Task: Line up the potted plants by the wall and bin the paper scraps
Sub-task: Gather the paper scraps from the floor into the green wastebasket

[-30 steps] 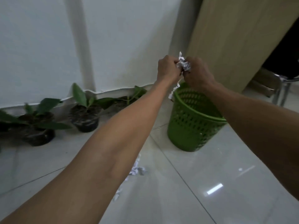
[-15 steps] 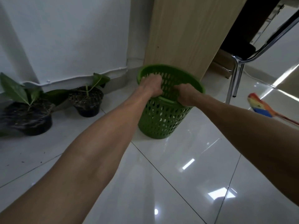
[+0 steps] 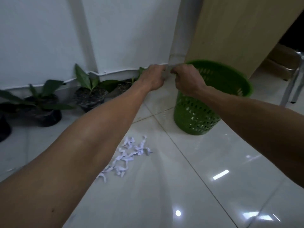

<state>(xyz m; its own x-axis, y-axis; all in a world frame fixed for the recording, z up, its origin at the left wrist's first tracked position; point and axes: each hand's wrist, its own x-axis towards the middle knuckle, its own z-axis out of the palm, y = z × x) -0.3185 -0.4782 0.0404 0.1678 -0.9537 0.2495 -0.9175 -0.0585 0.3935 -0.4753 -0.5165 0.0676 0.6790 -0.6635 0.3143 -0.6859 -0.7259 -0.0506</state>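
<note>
My left hand (image 3: 153, 77) and my right hand (image 3: 186, 79) are raised close together, fingers curled, just left of the rim of the green perforated bin (image 3: 197, 116). A pale blur lies between them; I cannot tell whether it is paper. A pile of white paper scraps (image 3: 126, 155) lies on the tiles in front of the bin, beside my left forearm. Potted plants stand along the white wall: one in a black bag pot (image 3: 88, 96), one further left (image 3: 44, 104), one partly hidden behind my left wrist (image 3: 123, 84).
A tall wooden panel (image 3: 238, 30) rises right behind the bin. Metal chair legs (image 3: 291, 86) and a cardboard box (image 3: 279, 61) sit at the right edge. Another dark pot (image 3: 3, 129) is cut off at the far left. Glossy white tiles cover the floor.
Both hands held crumpled paper over the bin, then pushed down inside it; now they are lifted out to its left. My view has swung back left, showing the scraps again.
</note>
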